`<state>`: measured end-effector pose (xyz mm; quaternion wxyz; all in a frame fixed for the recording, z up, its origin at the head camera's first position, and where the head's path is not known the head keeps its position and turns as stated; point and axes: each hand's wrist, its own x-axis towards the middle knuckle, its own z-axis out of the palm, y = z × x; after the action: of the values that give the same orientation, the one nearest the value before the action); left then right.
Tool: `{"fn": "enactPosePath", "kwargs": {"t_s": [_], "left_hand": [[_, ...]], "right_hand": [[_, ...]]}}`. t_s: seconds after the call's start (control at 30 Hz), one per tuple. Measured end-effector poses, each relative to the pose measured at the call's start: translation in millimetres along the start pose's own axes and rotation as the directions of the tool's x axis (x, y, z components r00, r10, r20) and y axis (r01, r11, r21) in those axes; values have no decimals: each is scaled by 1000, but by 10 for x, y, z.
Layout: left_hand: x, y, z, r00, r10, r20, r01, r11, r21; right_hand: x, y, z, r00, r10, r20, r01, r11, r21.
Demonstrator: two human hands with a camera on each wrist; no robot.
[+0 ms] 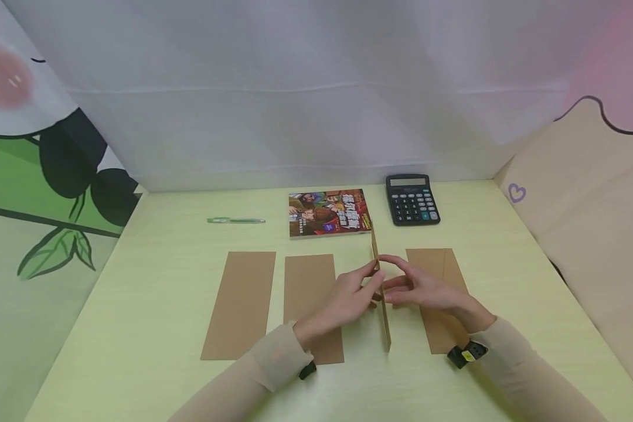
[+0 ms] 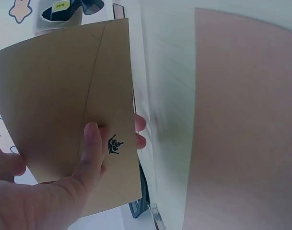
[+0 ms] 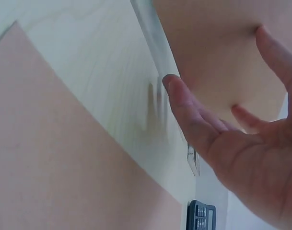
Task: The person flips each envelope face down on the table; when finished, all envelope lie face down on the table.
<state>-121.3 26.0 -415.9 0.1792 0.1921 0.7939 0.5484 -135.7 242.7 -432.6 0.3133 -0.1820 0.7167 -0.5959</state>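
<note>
Over the bench, left hand pinches upright envelope, long axis fore-aft; right hand, fingers spread, apparently touching it.

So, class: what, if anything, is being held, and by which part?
The upright brown card: the left hand holds it, thumb beside the crown print on one face; the right hand touches the opposite face.

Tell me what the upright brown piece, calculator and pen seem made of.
Brown piece: probably matte kraft paper or card; plain brown, thin-edged, without glare.
Calculator: likely hard plastic, dark and fairly matte; moulded-looking case with rows of keys.
Pen: perhaps plastic, from its slim pale-green barrel; too small to judge its finish.
</note>
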Motion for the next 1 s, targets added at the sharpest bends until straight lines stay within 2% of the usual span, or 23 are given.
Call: {"fn": "enactPosePath", "kwargs": {"t_s": [0.47,0.73,0.83,0.93,1.0], "left_hand": [[-42,3,-42,999,49,-22,-52,984,-169],[-36,-11,-71,998,15,-56,-31,953,-303],[-64,61,-101,997,12,-79,-37,946,-322],[-111,147,-134,994,14,-106,-47,950,-308],[-114,149,-140,992,15,-123,-52,952,-303]], "right_hand": [[-17,16,43,992,48,-114,-59,994,-94],[-40,-27,69,988,65,-143,-91,978,-187],[-51,-45,69,982,70,-176,-112,964,-242],[-54,-55,70,975,78,-208,-136,949,-283],[-54,-52,70,971,86,-225,-152,943,-295]]}}
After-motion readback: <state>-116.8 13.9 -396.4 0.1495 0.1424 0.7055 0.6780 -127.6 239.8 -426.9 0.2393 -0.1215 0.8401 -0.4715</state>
